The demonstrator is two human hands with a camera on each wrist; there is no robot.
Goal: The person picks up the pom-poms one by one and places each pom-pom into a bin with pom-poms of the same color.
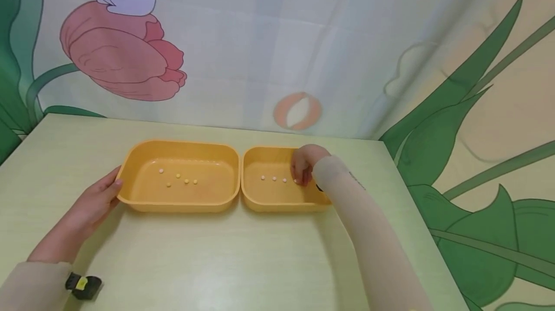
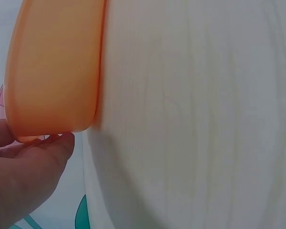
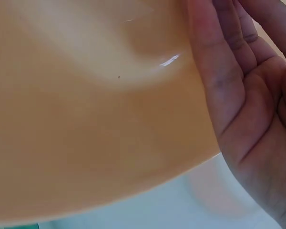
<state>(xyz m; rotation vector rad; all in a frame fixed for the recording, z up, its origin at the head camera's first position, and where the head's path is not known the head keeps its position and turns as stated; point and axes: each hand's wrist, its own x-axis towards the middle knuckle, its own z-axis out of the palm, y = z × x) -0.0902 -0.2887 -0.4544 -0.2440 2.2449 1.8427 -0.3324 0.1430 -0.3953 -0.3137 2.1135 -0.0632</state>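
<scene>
Two yellow plastic bins stand side by side on the table. My left hand (image 1: 97, 196) grips the left end of the larger bin (image 1: 182, 207), thumb at the rim and fingers against the outer wall. In this bin lie several small pale yellow and whitish beads (image 1: 186, 181). My right hand (image 1: 305, 162) reaches down into the smaller bin (image 1: 282, 207), fingers bent toward its floor. White beads (image 1: 274, 179) form a row there, the rightmost right at my fingertips. I cannot tell if these fingers pinch a bead; the right wrist view cuts them off.
The pale table (image 1: 217, 263) extends in front of the bins. Behind it hangs a curtain (image 1: 234, 50) printed with a pink flower and green leaves, which continues along the right side. A black strap device (image 1: 84, 286) sits on my left wrist.
</scene>
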